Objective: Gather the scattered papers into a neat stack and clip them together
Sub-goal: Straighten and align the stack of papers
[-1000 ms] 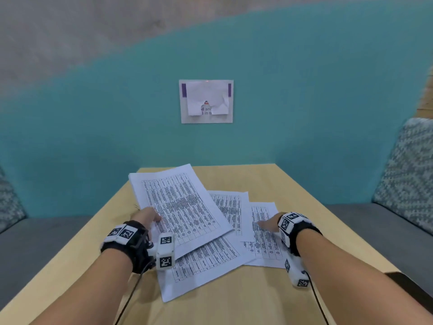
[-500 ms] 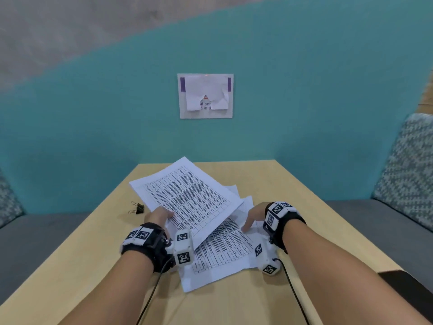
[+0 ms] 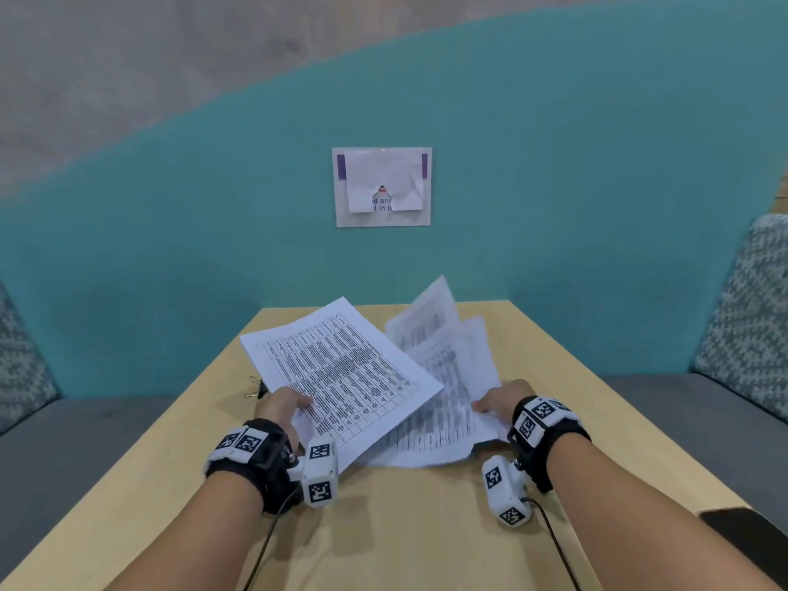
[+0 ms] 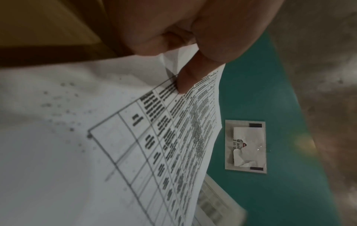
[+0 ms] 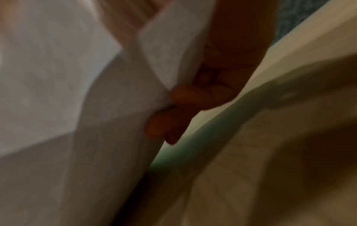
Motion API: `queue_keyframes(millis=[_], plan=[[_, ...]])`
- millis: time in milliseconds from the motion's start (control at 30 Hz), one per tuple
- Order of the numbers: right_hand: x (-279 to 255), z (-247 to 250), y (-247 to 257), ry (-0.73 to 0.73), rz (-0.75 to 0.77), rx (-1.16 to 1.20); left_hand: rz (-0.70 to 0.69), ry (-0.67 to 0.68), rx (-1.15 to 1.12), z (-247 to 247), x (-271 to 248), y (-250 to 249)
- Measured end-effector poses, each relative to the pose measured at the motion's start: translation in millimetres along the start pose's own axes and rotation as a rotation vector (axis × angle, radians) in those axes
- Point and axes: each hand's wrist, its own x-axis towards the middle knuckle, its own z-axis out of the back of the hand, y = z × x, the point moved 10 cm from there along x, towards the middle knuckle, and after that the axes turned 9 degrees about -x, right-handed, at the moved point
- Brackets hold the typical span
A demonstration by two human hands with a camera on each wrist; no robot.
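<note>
Left hand (image 3: 285,406) pinches printed top sheet (image 3: 341,373); right hand (image 3: 499,403) grips limp lower sheets (image 3: 452,403) at edge. Wire-handled binder clip (image 3: 256,388) on smooth wooden table (image 3: 383,526).

Teal wall (image 3: 554,185) with a taped notice (image 3: 382,187), light wooden table (image 3: 383,526), grey bench seat (image 3: 682,403), patterned cushions (image 3: 750,300).

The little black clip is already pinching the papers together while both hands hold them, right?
Not quite. Both hands do hold papers, left hand and right hand, but the head view shows the black clip lying alone on the table, beside them.
</note>
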Motion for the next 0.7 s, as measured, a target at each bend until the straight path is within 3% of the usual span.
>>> queue_keyframes(millis=[200, 333, 500, 600, 700], plan=[[4.7, 45.1, -42.2, -0.235, -0.146, 0.517, -0.012, -0.025, 0.353, 19.5, -1.9, -25.0], [-4.0, 59.5, -47.9, -0.252, -0.146, 0.728, -0.044, -0.058, 0.487, 29.7, 0.1, -37.5], [-3.8, 42.1, -13.6, -0.056, 0.031, 0.751, -0.080, 0.035, 0.436, 20.4, -7.4, -38.8], [-15.2, 11.5, 6.7, 0.144, 0.100, 0.691, -0.065, 0.190, 0.223, 1.6, -9.6, -29.0], [-16.2, -15.6, 15.3, 0.236, 0.160, 0.590, -0.014, 0.298, 0.143, -9.9, 34.0, -10.9]])
